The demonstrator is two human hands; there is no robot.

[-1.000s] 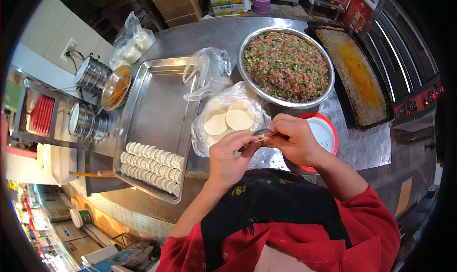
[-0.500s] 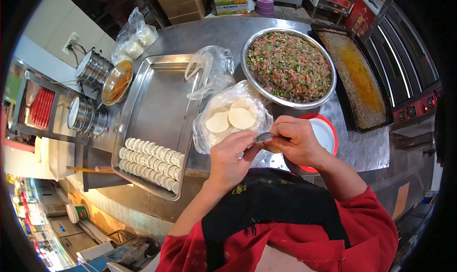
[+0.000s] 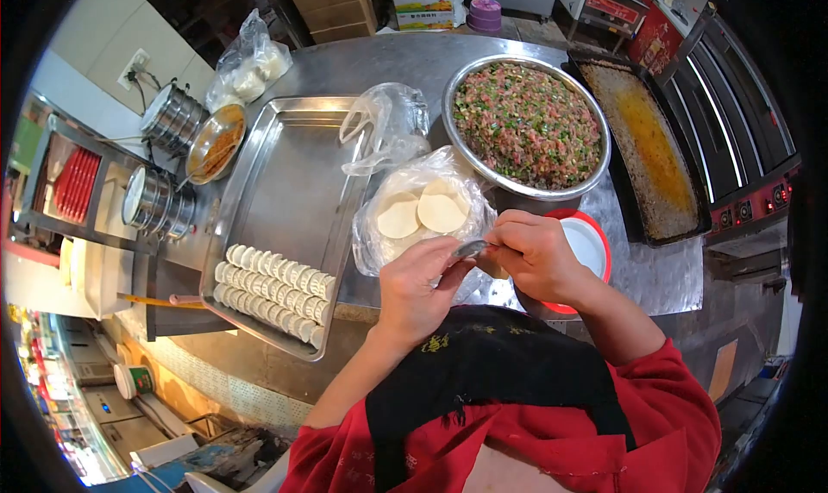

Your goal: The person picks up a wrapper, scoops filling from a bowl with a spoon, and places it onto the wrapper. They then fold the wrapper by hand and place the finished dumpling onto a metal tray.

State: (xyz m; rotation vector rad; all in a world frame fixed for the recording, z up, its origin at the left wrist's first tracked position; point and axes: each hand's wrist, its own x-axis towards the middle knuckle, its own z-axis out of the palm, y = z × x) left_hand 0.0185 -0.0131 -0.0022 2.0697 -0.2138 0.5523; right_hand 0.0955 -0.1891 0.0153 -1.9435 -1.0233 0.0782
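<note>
Two hands pinch a dumpling over the near edge of a steel worktop (image 3: 414, 57).
The left hand (image 3: 414, 290) cups the soft pale dumpling, mostly hidden; the right hand (image 3: 535, 256) grasps a slim shiny metal spoon (image 3: 466, 251) against it. Just beyond lie round floury wrappers in a crinkled clear bag (image 3: 423, 210); left, a rectangular steel tray (image 3: 293, 174) holds neat rows of pleated dumplings (image 3: 272, 295).

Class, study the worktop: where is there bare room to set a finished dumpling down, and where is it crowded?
The steel tray is bare across its far part, above the dumpling rows. Bare counter lies right of the red-rimmed plate, below the dark baking pan. It is crowded between the wrapper bag, filling bowl and both hands.
</note>
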